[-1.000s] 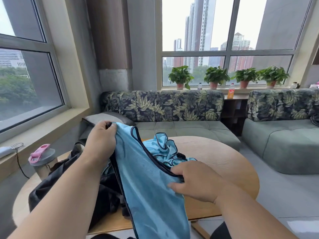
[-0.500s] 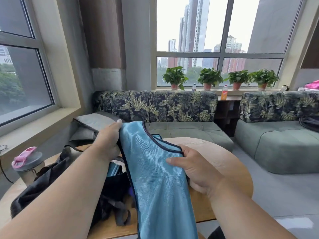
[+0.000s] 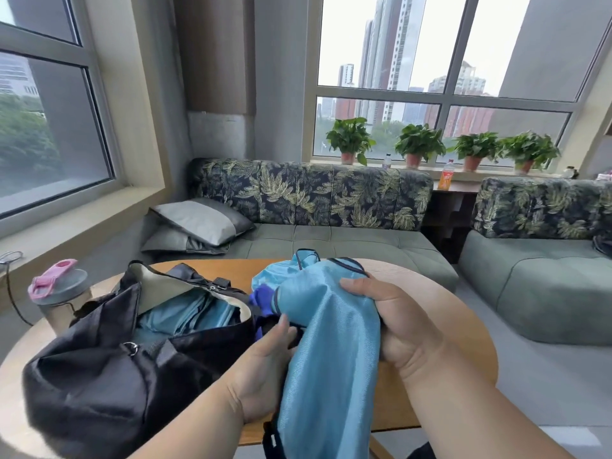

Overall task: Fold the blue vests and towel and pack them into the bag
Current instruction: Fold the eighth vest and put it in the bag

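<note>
A light blue vest (image 3: 331, 352) with dark trim hangs lengthwise between my hands over the table's near edge. My right hand (image 3: 394, 323) grips its upper end with the fingers curled round the bunched fabric. My left hand (image 3: 265, 369) holds the vest's left edge from underneath, palm up. A black bag (image 3: 99, 376) lies open on the left of the round wooden table (image 3: 463, 329), with folded light blue cloth (image 3: 188, 318) inside it. Another crumpled blue vest (image 3: 268, 279) lies on the table behind my hands, beside a bit of darker blue fabric (image 3: 261, 294).
A shaker bottle with a pink lid (image 3: 56, 293) stands at the table's left edge, a cable beside it. Behind the table is a leaf-patterned sofa (image 3: 331, 207) with grey cushions (image 3: 198, 223). A second sofa (image 3: 546, 260) sits to the right. Potted plants line the windowsill.
Both hands have lowered and gathered the vest into a narrower bundle. My left hand has dropped from the upper left corner to under the vest's left edge. The camera tilted down, showing the bag's open mouth.
</note>
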Motion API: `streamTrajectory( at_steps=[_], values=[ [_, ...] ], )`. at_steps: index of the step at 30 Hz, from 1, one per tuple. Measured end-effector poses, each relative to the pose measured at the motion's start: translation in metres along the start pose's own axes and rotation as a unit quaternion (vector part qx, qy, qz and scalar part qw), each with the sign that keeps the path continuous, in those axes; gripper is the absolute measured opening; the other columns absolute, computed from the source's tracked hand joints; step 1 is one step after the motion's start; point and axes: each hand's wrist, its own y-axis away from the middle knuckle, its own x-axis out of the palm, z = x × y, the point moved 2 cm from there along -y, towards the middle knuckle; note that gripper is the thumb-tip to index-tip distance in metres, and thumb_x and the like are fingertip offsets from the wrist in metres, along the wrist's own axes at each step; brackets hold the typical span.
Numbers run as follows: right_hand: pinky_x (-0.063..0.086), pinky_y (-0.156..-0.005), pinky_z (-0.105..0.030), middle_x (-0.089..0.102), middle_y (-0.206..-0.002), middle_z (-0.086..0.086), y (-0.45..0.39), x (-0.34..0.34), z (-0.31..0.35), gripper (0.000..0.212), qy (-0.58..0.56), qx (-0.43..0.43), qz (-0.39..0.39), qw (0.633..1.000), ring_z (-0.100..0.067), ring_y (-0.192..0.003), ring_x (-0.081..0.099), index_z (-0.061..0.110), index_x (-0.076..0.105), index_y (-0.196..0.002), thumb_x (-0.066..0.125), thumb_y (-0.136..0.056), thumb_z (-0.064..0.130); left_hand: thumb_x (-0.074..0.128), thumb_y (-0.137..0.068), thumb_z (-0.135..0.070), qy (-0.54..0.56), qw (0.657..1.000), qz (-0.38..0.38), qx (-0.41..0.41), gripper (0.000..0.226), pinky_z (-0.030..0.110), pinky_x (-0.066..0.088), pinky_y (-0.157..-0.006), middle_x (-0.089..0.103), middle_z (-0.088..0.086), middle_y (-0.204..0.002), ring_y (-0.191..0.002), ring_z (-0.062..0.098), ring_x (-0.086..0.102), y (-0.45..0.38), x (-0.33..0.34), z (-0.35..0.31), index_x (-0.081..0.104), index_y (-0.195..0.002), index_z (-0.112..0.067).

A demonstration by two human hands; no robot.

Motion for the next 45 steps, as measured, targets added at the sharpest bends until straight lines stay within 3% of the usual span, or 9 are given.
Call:
streamTrajectory(
  at_steps=[3,7,12,21,26,29,33,39,45],
  values=[
    [0.057,-0.09,-0.043,0.065,-0.12,-0.028,-0.001,0.0,0.0,0.082,-0.017,0.001,0.001,1.0,-0.036,-0.098,0.068,-0.008,0.061,-0.137,0.09,-0.064,0.016,0.09,-0.064,-0.067,0.012,0.998,0.038,-0.05,0.102,0.046,0.056,-0.098,0.062,0.02,-0.144,-0.124,0.036,0.067,0.007,0.014,0.014,0.064,-0.143,-0.008],
    [0.062,-0.081,-0.039,0.07,-0.108,-0.026,0.0,-0.004,0.0,0.036,-0.032,0.002,0.01,0.999,-0.034,-0.089,0.072,-0.007,0.075,-0.115,0.067,-0.085,0.011,0.095,-0.06,-0.062,-0.002,0.996,0.071,-0.06,0.103,0.046,0.051,-0.106,0.063,0.021,-0.142,-0.125,0.035,0.066,0.011,0.018,0.024,0.065,-0.139,-0.003],
    [0.064,-0.075,-0.039,0.074,-0.097,-0.024,0.001,-0.015,0.006,0.03,-0.044,-0.004,-0.021,0.999,-0.033,-0.08,0.074,-0.005,0.08,-0.098,0.062,-0.085,0.015,0.105,-0.053,-0.031,0.016,0.997,0.028,-0.068,0.089,0.045,0.06,-0.089,0.071,0.024,-0.127,-0.104,0.036,0.075,0.009,0.009,0.016,0.072,-0.129,0.001],
    [0.057,-0.098,-0.051,0.064,-0.132,-0.033,0.004,-0.037,0.014,0.052,0.036,-0.075,-0.044,0.996,-0.042,-0.111,0.067,-0.002,0.065,-0.133,0.069,-0.081,0.001,0.071,-0.081,-0.016,-0.051,0.994,-0.09,0.027,0.047,0.047,0.055,-0.097,0.072,0.022,-0.128,-0.11,0.037,0.073,0.013,0.009,-0.036,0.074,-0.126,-0.002],
    [0.054,-0.094,-0.055,0.066,-0.129,-0.032,0.01,-0.05,0.022,0.043,0.145,-0.072,-0.081,0.984,-0.045,-0.112,0.067,-0.005,0.056,-0.133,0.066,-0.092,-0.001,0.059,-0.095,-0.006,-0.115,0.982,-0.123,0.086,0.032,0.044,0.063,-0.079,0.074,0.025,-0.119,-0.101,0.039,0.074,0.019,0.007,-0.05,0.072,-0.124,-0.012],
    [0.055,-0.077,-0.041,0.071,-0.108,-0.021,0.012,-0.052,0.031,0.024,0.2,-0.098,-0.12,0.967,-0.03,-0.09,0.07,-0.002,0.057,-0.119,0.065,-0.096,-0.001,0.069,-0.089,-0.009,-0.159,0.974,-0.121,0.106,0.04,0.049,0.06,-0.09,0.072,0.027,-0.122,-0.106,0.041,0.073,0.021,0.003,-0.06,0.07,-0.129,-0.009],
    [0.06,-0.083,-0.036,0.071,-0.124,-0.016,0.011,-0.051,0.033,0.042,0.041,-0.133,-0.11,0.984,-0.023,-0.098,0.073,0.009,0.058,-0.135,0.066,-0.094,0.011,0.069,-0.088,-0.013,-0.166,0.97,-0.121,0.128,0.04,0.059,0.049,-0.109,0.071,0.025,-0.128,-0.119,0.046,0.067,0.016,0.008,-0.065,0.07,-0.129,-0.013],
    [0.044,-0.115,-0.05,0.063,-0.142,-0.021,0.01,-0.055,-0.056,0.064,-0.086,0.105,-0.086,0.987,-0.034,-0.13,0.062,0.006,0.068,-0.137,0.058,-0.099,0.056,0.076,-0.079,-0.028,-0.212,0.951,-0.184,0.129,0.036,0.061,0.05,-0.108,0.075,0.022,-0.116,-0.113,0.043,0.07,0.0,0.029,-0.055,0.073,-0.11,-0.01],
    [0.057,-0.102,-0.045,0.064,-0.138,-0.024,0.012,-0.065,-0.023,0.061,-0.092,-0.032,-0.046,0.994,-0.036,-0.122,0.067,-0.001,0.065,-0.137,0.083,-0.083,0.021,0.066,-0.094,-0.016,-0.158,0.953,-0.218,0.137,0.028,0.062,0.053,-0.103,0.073,0.026,-0.118,-0.111,0.042,0.072,-0.005,0.027,-0.063,0.068,-0.119,-0.004]
  ],
)
